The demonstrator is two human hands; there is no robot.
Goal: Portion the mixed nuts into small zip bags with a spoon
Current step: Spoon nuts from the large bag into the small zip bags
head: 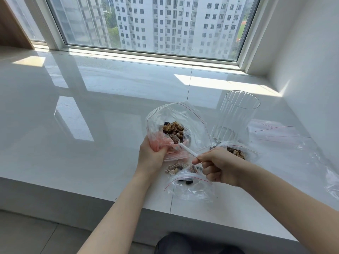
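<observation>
white sill: right hand spoon in bag.

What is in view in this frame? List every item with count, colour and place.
large zip bag: one, clear with red seal line, held open over the ledge, centre
mixed nuts: brown and dark, inside the large zip bag
spoon: one, white, bowl inside the large zip bag
small zip bags: two with nuts, clear, near edge and beside the glass
glass: one, clear ribbed, upright, right of the large bag
spare bags: clear, flat, far right; count unclear
ledge: white, glossy, below the window
left hand: grips the large bag's gathered side
right hand: holds the spoon handle
</observation>
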